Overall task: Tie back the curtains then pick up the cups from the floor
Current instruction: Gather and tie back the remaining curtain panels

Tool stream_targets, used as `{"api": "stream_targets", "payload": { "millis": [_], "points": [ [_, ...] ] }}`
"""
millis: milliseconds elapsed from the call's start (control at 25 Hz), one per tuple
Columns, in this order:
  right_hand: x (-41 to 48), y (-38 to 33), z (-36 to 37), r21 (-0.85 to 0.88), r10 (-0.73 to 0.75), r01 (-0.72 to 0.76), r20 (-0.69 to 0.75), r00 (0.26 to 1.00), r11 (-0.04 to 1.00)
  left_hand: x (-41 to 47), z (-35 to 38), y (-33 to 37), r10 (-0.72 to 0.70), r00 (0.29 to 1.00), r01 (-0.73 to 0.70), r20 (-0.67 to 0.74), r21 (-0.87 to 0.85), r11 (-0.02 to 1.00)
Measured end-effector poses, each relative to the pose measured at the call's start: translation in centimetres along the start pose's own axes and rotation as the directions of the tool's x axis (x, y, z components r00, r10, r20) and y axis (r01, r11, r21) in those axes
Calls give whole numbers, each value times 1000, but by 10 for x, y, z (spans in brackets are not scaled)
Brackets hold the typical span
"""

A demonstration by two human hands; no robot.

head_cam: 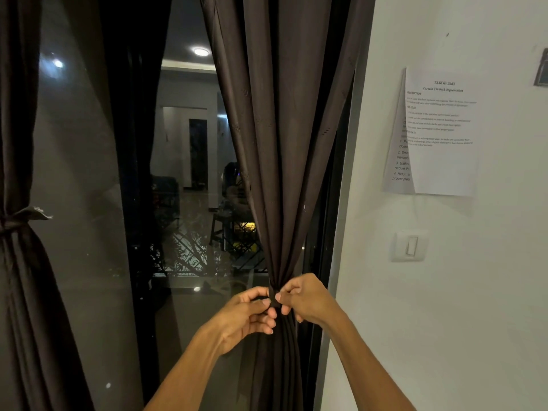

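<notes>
— Dark window glass [89,173] fills frame left. Where's the curtain [281,143]?
— Hanging vertically, centre frame. Your left hand [246,318] and right hand [308,301] pinch its gathered waist from either side, lower centre.

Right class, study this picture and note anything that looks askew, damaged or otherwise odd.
Two sheets on the wall overlap; the rear one sits tilted, its text mostly covered. On the tied left curtain, a pale tie end sticks out sideways. Nothing looks spilled or broken.
</notes>
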State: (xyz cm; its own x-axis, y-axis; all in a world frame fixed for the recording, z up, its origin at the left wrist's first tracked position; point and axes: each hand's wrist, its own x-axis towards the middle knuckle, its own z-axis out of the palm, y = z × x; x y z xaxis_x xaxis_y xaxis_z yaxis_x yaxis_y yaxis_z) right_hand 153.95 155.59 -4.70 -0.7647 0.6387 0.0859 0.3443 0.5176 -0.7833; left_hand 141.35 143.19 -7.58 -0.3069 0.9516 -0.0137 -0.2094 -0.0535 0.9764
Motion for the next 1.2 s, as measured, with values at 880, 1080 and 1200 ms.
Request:
{"api": "stream_targets", "payload": {
  "millis": [880, 1080, 1200],
  "points": [
    [-17, -9, 20, -269, -277, 234, -132, 952, 934, 7, 12, 4, 86, 959, -13, -271, 262, 965],
    [-18, -3, 19, -129, -169, 143, -220, 961, 981, 4, 16, 5, 89, 956, -7, -279, 282, 959],
    [-21, -1, 21, -203, -235, 195, -200, 951, 960, 3, 17, 5, 97, 955, -7, -282, 304, 953]
  ]
}}
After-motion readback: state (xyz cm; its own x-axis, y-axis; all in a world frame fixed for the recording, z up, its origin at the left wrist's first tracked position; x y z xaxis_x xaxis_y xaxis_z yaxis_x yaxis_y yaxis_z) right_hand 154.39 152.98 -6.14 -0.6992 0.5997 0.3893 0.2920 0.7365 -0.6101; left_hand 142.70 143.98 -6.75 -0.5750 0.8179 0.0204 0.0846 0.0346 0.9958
